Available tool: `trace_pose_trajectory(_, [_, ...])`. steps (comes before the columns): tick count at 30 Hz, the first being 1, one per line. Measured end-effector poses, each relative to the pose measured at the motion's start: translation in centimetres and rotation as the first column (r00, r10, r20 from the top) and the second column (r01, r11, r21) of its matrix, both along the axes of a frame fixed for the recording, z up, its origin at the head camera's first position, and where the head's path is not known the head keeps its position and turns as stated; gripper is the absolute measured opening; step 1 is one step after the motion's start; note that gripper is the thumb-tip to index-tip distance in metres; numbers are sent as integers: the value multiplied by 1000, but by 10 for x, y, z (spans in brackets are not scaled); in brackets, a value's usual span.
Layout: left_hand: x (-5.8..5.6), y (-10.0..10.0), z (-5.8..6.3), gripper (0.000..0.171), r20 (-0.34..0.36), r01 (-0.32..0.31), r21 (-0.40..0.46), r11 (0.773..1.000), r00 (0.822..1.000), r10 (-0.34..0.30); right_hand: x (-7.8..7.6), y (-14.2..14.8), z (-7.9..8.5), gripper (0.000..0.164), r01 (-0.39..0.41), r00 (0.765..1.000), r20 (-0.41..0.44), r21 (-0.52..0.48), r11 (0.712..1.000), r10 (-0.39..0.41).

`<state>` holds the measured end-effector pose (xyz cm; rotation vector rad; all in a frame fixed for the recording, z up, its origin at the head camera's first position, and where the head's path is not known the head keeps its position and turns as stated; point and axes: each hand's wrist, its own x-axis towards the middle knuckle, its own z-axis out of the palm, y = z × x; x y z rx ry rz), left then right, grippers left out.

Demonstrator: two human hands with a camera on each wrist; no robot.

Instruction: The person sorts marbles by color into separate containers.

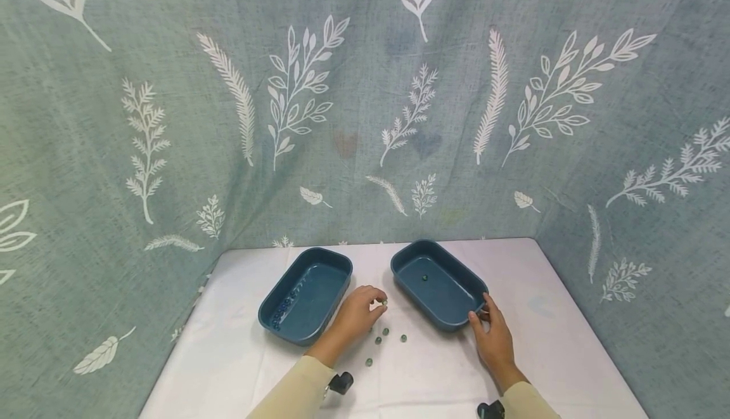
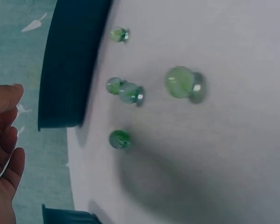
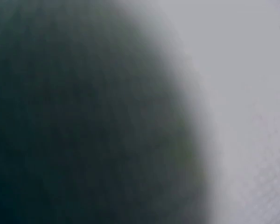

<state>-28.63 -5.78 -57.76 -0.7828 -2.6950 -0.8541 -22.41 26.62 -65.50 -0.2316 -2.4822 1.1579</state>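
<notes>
My left hand pinches a green glass marble between thumb and forefinger, above the cloth between two blue trays. In the left wrist view its fingers are curled, and the marble does not show there. Several more green marbles lie on the white cloth below that hand. With thumb and fingers, my right hand holds the near right corner of the right tray. One green marble rests inside this tray. A dark blur fills much of the right wrist view, hiding the right fingers.
The left tray stands just beyond my left forearm, with several dark blue marbles along its left side. White cloth covers the table. A patterned grey-green curtain hangs behind and at both sides.
</notes>
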Motion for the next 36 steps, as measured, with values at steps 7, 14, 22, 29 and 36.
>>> trace_pose_trajectory(7, [-8, 9, 7, 15, 3, 30, -30, 999, 1000, -30, 0, 2, -2, 66, 0, 1000, 7, -11, 1000, 0])
trace_pose_trajectory(14, [-19, 19, 6, 15, 5, 27, -15, 1000, 1000, -27, -1, 2, -2, 66, 6, 1000, 12, -7, 1000, -6])
trace_pose_trajectory(22, [-27, 25, 12, 13, 17, 47, -16, 999, 999, -47, 0, 1, 0, 66, 2, 1000, 18, -17, 1000, -2])
trace_pose_trajectory(29, [-34, 29, 14, 14, 20, 81, -93, 992, 997, -79, 0, 1, 1, 66, 3, 1000, 24, -14, 1000, -2])
trace_pose_trajectory(36, [-40, 36, 15, 15, 30, 72, -60, 996, 997, -70, 1, 0, 3, 67, 2, 999, 35, -13, 1000, -2])
